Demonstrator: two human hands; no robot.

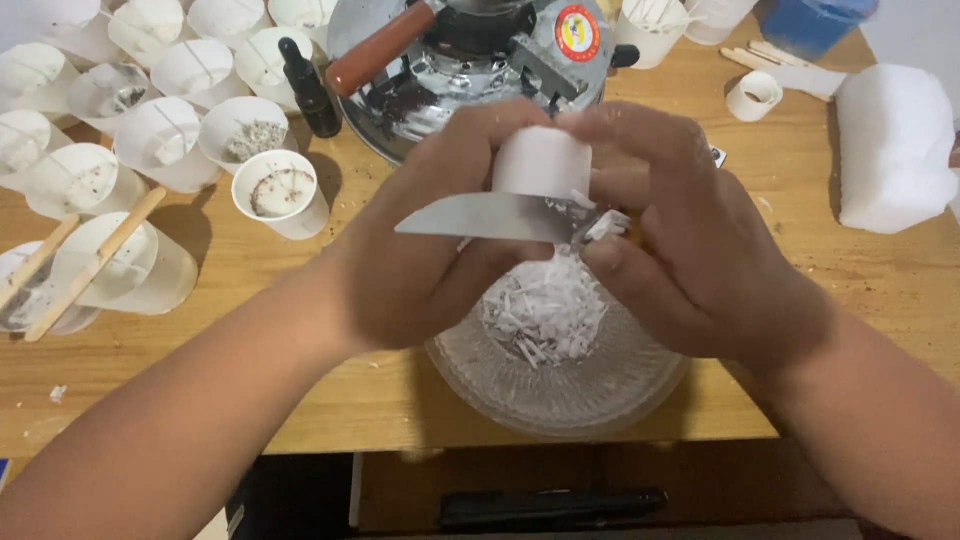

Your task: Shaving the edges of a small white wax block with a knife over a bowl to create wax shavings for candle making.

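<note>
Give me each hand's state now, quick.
Left hand: closed on a white wax block.
Right hand: closed on a knife, blade at the block, over the glass bowl.

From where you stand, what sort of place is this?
Probably a small home craft bench, perhaps for candle making. A wooden table holds many white cups with sticks laid across them, a metal pot and a white waxy block. Both hands shave a white piece with a knife over a glass bowl.
</note>
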